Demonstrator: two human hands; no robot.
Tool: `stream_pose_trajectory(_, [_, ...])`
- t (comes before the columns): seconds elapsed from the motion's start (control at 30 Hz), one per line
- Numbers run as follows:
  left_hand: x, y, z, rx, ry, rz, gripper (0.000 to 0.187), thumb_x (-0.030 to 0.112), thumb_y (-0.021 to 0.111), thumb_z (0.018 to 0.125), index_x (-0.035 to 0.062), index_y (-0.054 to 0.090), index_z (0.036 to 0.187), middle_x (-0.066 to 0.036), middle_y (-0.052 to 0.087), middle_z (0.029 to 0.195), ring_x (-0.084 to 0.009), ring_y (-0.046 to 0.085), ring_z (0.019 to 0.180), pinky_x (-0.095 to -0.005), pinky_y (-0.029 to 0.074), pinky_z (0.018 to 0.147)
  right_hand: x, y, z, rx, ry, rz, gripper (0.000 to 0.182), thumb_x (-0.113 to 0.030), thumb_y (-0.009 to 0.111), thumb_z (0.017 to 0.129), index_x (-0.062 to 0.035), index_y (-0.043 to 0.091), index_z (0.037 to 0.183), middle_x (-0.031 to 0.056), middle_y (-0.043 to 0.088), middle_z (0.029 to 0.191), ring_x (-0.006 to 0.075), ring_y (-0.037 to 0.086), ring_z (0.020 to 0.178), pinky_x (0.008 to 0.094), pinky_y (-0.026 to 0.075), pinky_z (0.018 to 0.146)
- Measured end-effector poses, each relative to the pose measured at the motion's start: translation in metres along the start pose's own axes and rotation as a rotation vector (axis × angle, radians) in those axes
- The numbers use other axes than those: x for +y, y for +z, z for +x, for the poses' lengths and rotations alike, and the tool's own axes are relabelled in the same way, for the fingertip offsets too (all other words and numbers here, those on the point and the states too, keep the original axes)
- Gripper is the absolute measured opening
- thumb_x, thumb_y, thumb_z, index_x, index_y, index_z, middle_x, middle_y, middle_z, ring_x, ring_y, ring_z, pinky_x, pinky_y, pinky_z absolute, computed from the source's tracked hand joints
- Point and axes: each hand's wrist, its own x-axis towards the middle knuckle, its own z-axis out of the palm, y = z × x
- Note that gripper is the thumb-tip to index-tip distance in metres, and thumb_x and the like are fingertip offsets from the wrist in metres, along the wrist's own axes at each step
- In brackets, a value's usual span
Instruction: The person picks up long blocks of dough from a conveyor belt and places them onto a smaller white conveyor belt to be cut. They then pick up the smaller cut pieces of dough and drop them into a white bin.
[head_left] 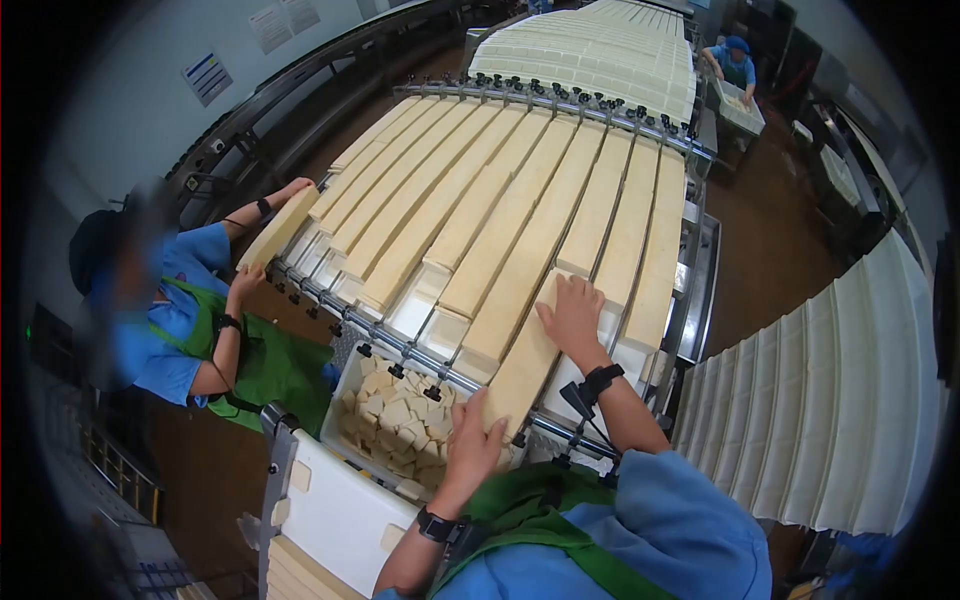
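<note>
A long pale-yellow loaf (527, 371), squared like a bar, lies in a lane at the front of the conveyor, its near end jutting over the front rail. My left hand (473, 447) grips that near end, thumb on one side and fingers at the other. Farther up, my right hand (575, 315) is wrapped over the top of the same loaf near its far end. Similar loaves lie side by side in the lanes, such as a neighbouring loaf (500, 300) to the left and another loaf (600, 215) beyond my right hand.
Below the front rail (400, 345) stands a bin (345, 440) of pale square slices. At left, a co-worker in a green apron (280, 350) holds another loaf (278, 228). A white chute (345, 500) is at lower left; white ribbed sheeting (810, 400) stands at right.
</note>
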Motion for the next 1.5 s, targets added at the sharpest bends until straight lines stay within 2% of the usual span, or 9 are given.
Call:
stream_pose_trajectory(0.2, [0.001,0.004,0.002,0.012,-0.045,0.032,0.063,0.025,0.071,0.096,0.0149,0.043,0.151,-0.022,0.052,0.125,-0.0463,0.061,0.113,-0.0510,0.051,0.097,0.005,0.012,0.013,0.020,-0.030,0.011,0.068,-0.040,0.076,0.087,0.0037,0.057,0.135,0.0169,0.058,0.124,0.0332,0.049,0.123,0.0520,0.031,0.109])
stream_pose_trajectory(0.43, [0.004,0.002,-0.001,0.022,-0.067,-0.015,0.063,0.026,0.072,0.094,0.0166,0.044,0.150,-0.022,0.052,0.125,-0.0473,0.062,0.112,-0.0523,0.051,0.096,0.003,0.019,0.011,0.126,-0.068,0.006,0.065,-0.039,0.076,0.086,0.0042,0.058,0.131,0.0164,0.058,0.119,0.0329,0.050,0.118,0.0505,0.031,0.107])
stream_pose_trajectory(0.5, [0.001,0.003,-0.001,0.016,-0.029,0.028,0.066,0.025,0.072,0.095,0.0098,0.041,0.151,-0.024,0.050,0.128,-0.0461,0.063,0.108,-0.0512,0.052,0.094,0.002,0.021,0.014,0.142,-0.046,0.014,0.060,-0.039,0.077,0.085,0.0039,0.061,0.124,0.0169,0.058,0.117,0.0328,0.050,0.116,0.0502,0.033,0.103])
stream_pose_trajectory(0.7, [-0.003,0.003,-0.003,0.049,-0.036,-0.007,0.063,0.026,0.074,0.093,0.0147,0.045,0.148,-0.023,0.053,0.125,-0.0469,0.063,0.110,-0.0519,0.052,0.095,0.004,0.031,0.031,0.114,0.077,-0.029,0.049,-0.046,0.074,0.084,-0.0008,0.069,0.101,0.0172,0.061,0.110,0.0350,0.054,0.111,0.0517,0.038,0.094])
stream_pose_trajectory(1.0, [-0.005,-0.013,-0.014,0.039,-0.106,0.046,0.063,0.025,0.075,0.092,0.0137,0.048,0.148,-0.021,0.056,0.128,-0.0415,0.062,0.115,-0.0471,0.052,0.097,-0.009,0.010,0.038,-0.281,0.154,0.050,0.064,-0.055,0.067,0.089,0.0052,0.074,0.108,0.0223,0.066,0.116,0.0390,0.056,0.119,0.0521,0.044,0.102])
stream_pose_trajectory(1.13, [0.002,-0.030,-0.028,0.033,-0.117,0.059,0.062,0.025,0.075,0.091,0.0142,0.051,0.147,-0.020,0.057,0.128,-0.0408,0.062,0.116,-0.0460,0.051,0.099,-0.018,0.010,0.022,-0.335,0.130,0.038,0.068,-0.058,0.066,0.089,0.0057,0.073,0.110,0.0233,0.065,0.115,0.0390,0.057,0.117,0.0496,0.045,0.103])
stream_pose_trajectory(1.33, [-0.006,-0.025,-0.023,-0.004,-0.164,-0.016,0.060,0.023,0.076,0.091,0.0155,0.053,0.145,-0.020,0.058,0.126,-0.0392,0.063,0.118,-0.0446,0.050,0.102,-0.019,0.013,0.016,-0.209,0.146,-0.007,0.072,-0.061,0.066,0.089,0.0077,0.071,0.111,0.0243,0.066,0.114,0.0397,0.060,0.113,0.0489,0.046,0.099])
stream_pose_trajectory(1.4, [-0.020,-0.020,-0.021,0.015,-0.057,0.046,0.061,0.033,0.074,0.092,0.0159,0.051,0.146,-0.020,0.055,0.127,-0.0412,0.063,0.109,-0.0482,0.052,0.094,-0.017,0.014,0.017,-0.269,0.151,0.017,0.072,-0.061,0.065,0.089,0.0078,0.071,0.109,0.0255,0.067,0.114,0.0404,0.060,0.113,0.0495,0.046,0.098])
stream_pose_trajectory(1.5, [-0.020,-0.021,-0.020,0.007,-0.065,0.060,0.061,0.032,0.074,0.092,0.0156,0.051,0.146,-0.020,0.055,0.126,-0.0416,0.063,0.108,-0.0477,0.052,0.095,-0.016,0.011,0.021,-0.355,0.166,0.040,0.072,-0.063,0.065,0.089,0.0074,0.071,0.105,0.0269,0.068,0.115,0.0412,0.061,0.115,0.0504,0.046,0.099])
